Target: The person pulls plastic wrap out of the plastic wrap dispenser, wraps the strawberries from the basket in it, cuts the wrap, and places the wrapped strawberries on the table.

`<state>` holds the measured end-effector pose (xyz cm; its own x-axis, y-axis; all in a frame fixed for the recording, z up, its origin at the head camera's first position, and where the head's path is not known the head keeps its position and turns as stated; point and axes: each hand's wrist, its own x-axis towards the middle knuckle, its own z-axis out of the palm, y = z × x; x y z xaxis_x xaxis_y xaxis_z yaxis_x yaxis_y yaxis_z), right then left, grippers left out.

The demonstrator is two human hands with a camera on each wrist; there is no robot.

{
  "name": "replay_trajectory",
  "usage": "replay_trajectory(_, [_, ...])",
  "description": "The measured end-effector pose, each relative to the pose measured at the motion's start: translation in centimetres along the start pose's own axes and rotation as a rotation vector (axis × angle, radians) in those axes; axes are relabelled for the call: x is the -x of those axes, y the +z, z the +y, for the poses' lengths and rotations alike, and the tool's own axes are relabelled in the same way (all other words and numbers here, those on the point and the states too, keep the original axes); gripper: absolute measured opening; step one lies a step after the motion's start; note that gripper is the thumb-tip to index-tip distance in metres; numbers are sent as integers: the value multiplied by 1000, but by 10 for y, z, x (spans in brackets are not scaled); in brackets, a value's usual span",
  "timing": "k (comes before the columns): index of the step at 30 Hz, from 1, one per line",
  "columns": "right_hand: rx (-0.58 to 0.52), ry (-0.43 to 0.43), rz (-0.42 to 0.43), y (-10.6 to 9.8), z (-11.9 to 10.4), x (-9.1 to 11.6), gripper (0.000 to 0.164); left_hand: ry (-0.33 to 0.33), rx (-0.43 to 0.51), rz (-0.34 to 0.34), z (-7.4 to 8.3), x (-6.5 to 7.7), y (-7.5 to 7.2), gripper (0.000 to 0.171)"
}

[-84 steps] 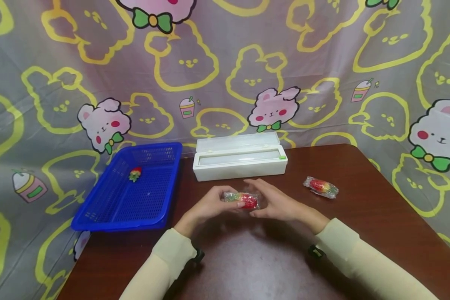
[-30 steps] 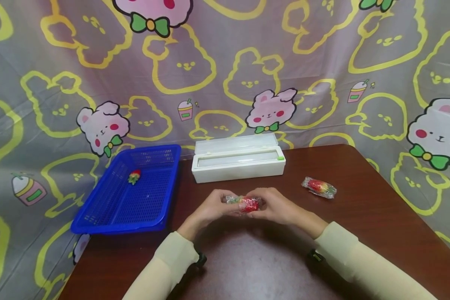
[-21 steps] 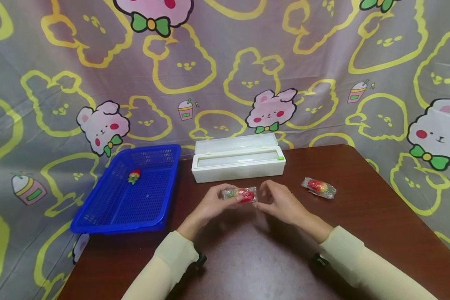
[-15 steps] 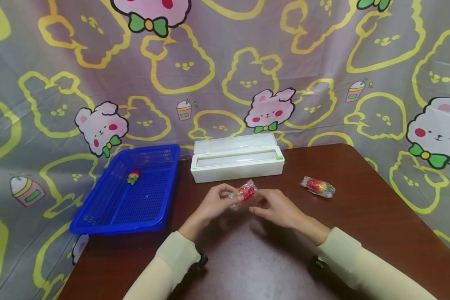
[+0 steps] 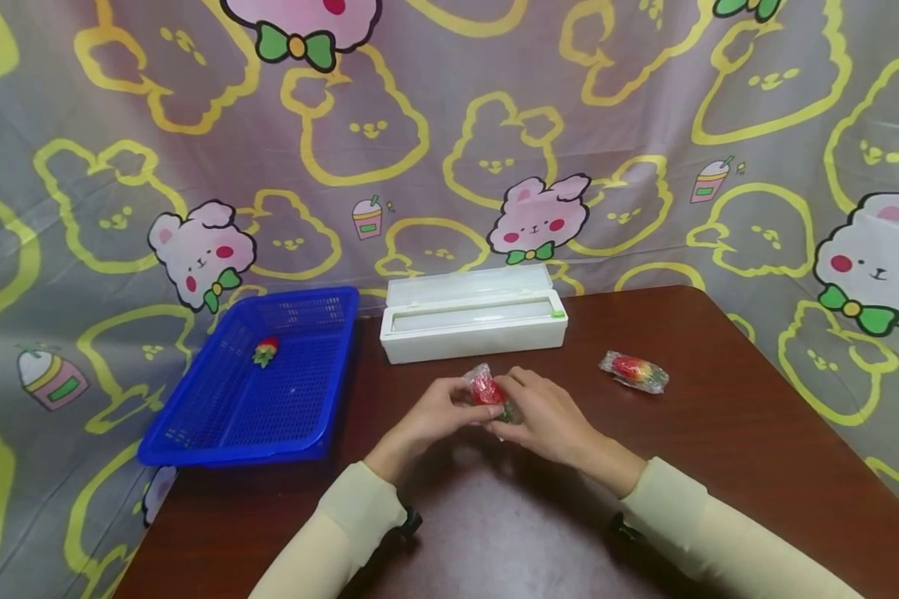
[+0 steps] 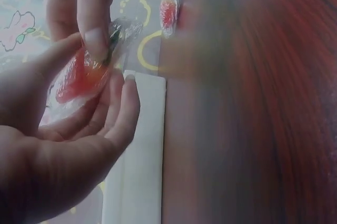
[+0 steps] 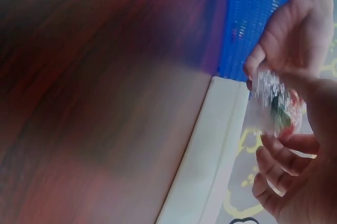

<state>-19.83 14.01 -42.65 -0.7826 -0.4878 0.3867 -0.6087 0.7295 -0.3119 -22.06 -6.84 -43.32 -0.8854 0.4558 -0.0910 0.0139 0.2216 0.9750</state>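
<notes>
A strawberry in clear plastic wrap [image 5: 485, 389] is held between both hands above the middle of the table, its red end tilted up to the left. The left hand [image 5: 434, 413] grips it with thumb and fingers around the red part. At the leafy end, the right hand [image 5: 550, 416] pinches the fruit and wrap; in the left wrist view its thumb lies over the strawberry [image 6: 79, 79]. Crumpled film [image 7: 269, 100] spreads around the green leaves in the right wrist view. Fingers hide part of the fruit.
A second wrapped strawberry [image 5: 634, 372] lies on the brown table [image 5: 719, 466] at the right. Behind the hands stands a long white box [image 5: 475, 341] with its lid raised. The blue basket [image 5: 232, 454] at the left contains an unwrapped strawberry [image 5: 266, 350].
The strawberry has turned from lying level to tilted, red end up. The right hand, apart from it half a second ago, has moved in and taken hold of the leafy end.
</notes>
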Motion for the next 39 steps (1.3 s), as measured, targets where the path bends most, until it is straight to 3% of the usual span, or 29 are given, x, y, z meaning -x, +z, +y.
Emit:
replay_trajectory(4, [49, -39, 21, 1, 1, 0, 54, -7, 94, -8, -1, -2, 0, 32])
replay_trajectory(8, [72, -52, 43, 1, 4, 1, 53, 2, 80, 8, -1, -3, 0, 31])
replay_trajectory(16, [112, -47, 43, -5, 16, 8, 50, 20, 58, -38, 0, -2, 3, 38])
replay_trajectory(23, [119, 79, 6, -22, 64, 33, 50, 37, 1, -20, -1, 3, -6, 43])
replay_trajectory(28, [112, 160, -38, -39, 106, 47, 46, 77, -44, 2, 0, 0, -11, 37])
replay_trajectory(32, [131, 194, -72, -48, 131, 56, 41, 132, -149, 36, -1, -8, -11, 30])
replay_trajectory(39, [203, 177, -96, -52, 150, 64, 41, 235, -579, 112, 10, -34, -2, 24])
